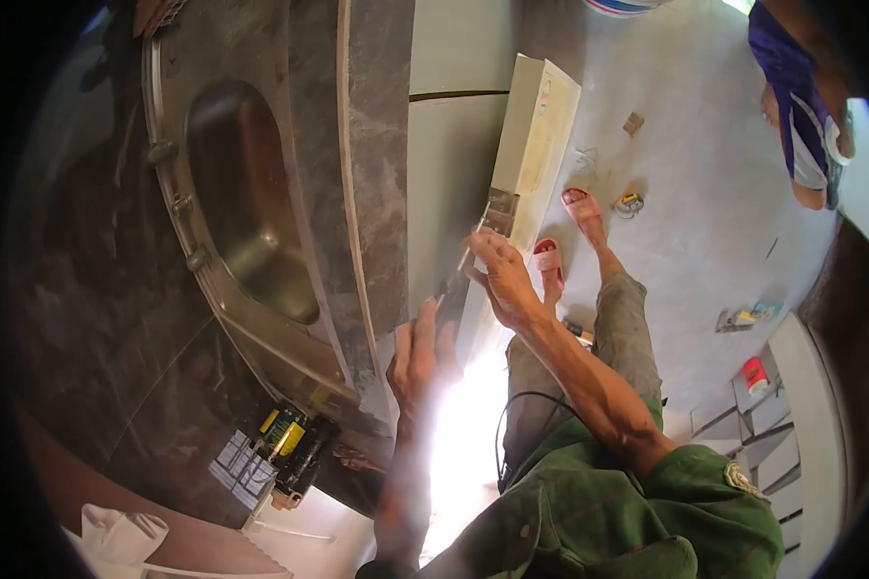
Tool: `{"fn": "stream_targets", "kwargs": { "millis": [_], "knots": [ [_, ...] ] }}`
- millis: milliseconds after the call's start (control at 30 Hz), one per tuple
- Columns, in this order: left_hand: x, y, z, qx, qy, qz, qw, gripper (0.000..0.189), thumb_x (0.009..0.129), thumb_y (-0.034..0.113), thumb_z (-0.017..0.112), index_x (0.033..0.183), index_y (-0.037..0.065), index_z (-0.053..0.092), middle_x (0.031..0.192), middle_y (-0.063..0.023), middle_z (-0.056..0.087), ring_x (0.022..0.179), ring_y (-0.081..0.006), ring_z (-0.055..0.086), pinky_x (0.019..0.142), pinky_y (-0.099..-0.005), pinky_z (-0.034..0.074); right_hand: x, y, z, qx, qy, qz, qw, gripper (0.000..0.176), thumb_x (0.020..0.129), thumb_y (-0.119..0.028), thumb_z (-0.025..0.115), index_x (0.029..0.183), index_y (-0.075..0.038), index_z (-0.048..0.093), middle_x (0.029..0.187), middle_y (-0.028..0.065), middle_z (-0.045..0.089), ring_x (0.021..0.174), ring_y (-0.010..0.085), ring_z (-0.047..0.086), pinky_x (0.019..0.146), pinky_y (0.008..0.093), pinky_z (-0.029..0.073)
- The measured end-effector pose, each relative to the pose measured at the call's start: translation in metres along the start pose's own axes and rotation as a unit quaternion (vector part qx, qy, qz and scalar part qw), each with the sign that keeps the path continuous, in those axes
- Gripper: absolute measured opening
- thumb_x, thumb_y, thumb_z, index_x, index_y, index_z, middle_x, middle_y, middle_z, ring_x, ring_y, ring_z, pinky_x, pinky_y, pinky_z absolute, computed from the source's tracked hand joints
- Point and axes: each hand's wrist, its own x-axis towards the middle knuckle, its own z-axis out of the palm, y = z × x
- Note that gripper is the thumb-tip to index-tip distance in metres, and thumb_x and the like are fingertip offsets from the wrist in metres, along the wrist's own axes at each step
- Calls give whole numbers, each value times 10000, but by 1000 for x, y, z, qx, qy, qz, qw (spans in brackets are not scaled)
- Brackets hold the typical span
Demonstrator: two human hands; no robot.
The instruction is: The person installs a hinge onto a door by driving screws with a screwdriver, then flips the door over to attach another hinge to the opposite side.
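Note:
My right hand is closed on a thin metal strip that slants along the edge of a pale cabinet panel. Just beyond its fingertips, a small metal plate lies against a long cream box-like piece. Lower and to the left, my left hand has its fingers apart beside the dark counter edge, near the strip's lower end. Glare washes out the area around its wrist, and its thumb is hard to make out.
A steel sink is set in the dark countertop on the left, with a green and black tool near its lower end. A tape measure lies on the floor. Another person's leg shows at upper right.

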Motion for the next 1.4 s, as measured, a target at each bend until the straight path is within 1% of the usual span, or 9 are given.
{"fn": "stream_targets", "kwargs": {
  "millis": [67, 233, 333, 433, 633, 733, 833, 1233, 1400],
  "knots": [
    [-2, -4, 6, -35, -7, -54, 998, 349, 929, 133, 614, 1258, 25, 575, 936, -158, 592, 758, -293, 644, 596, -375, 516, 3, 4, -3, 3, 2, -2, 1000, 294, 949, -381, 575, 907, -93, 617, 1237, -24, 462, 1134, 141, 432, 927, 373, 367],
    [0, -10, 8, -49, -9, -53, 997, 345, 927, 118, 613, 1255, 18, 575, 937, -159, 592, 778, -295, 636, 618, -377, 516, 7, 2, -3, 33, -12, -1, 999, 282, 945, -363, 588, 884, -91, 627, 1270, -23, 442, 1135, 126, 437, 913, 346, 380],
    [2, -13, 7, -50, -21, -58, 997, 348, 925, 110, 614, 1258, 15, 573, 948, -163, 596, 801, -298, 634, 639, -375, 519, 10, 3, -2, 38, 0, -7, 999, 192, 947, -314, 614, 920, -125, 634, 1221, -40, 482, 1119, 105, 474, 981, 393, 406],
    [3, -15, 6, -56, -27, -62, 996, 353, 921, 104, 615, 1260, 13, 571, 963, -170, 599, 815, -302, 634, 655, -372, 524, 4, 0, 3, 58, 21, 3, 998, 202, 953, -300, 603, 891, -110, 638, 1252, -8, 468, 1130, 128, 481, 969, 385, 418],
    [5, -20, 9, -57, -19, -51, 997, 350, 923, 101, 610, 1258, 10, 570, 979, -178, 603, 834, -305, 636, 669, -374, 528, 6, -6, 6, 129, 25, 27, 991, 231, 995, -304, 523, 1067, -96, 591, 1197, 57, 538, 1145, 205, 528, 961, 392, 442],
    [7, -23, 8, -62, -22, -60, 996, 349, 925, 102, 608, 1259, 7, 567, 985, -180, 605, 846, -306, 636, 677, -380, 528, 17, -14, 7, 236, 38, 48, 970, 345, 986, -316, 520, 1213, -59, 475, 1179, 78, 523, 1082, 205, 571, 847, 347, 461],
    [6, -20, 6, -64, -29, -61, 996, 351, 924, 104, 610, 1258, 5, 566, 994, -182, 606, 855, -309, 634, 684, -385, 527, 20, -25, 9, 274, 53, 63, 958, 356, 994, -300, 498, 1241, -53, 432, 1200, 113, 518, 1075, 219, 575, 844, 365, 471],
    [-21, -8, -9, -66, -12, -28, 997, 322, 912, 61, 600, 1210, -57, 574, 1009, -211, 642, 903, -344, 641, 739, -388, 522, 6, -17, 15, 353, 112, 74, 926, 138, 981, -138, 475, 1075, -36, 484, 1090, 138, 537, 1015, 229, 574, 727, 363, 523],
    [-34, 5, -27, -105, 5, -84, 991, 307, 920, 67, 594, 1192, -73, 576, 1024, -219, 649, 908, -349, 652, 751, -378, 524, -6, -40, -20, 163, 163, -98, 968, 124, 894, -81, 648, 948, -21, 553, 985, 102, 607, 919, 181, 616, 745, 304, 529]
  ]
}}
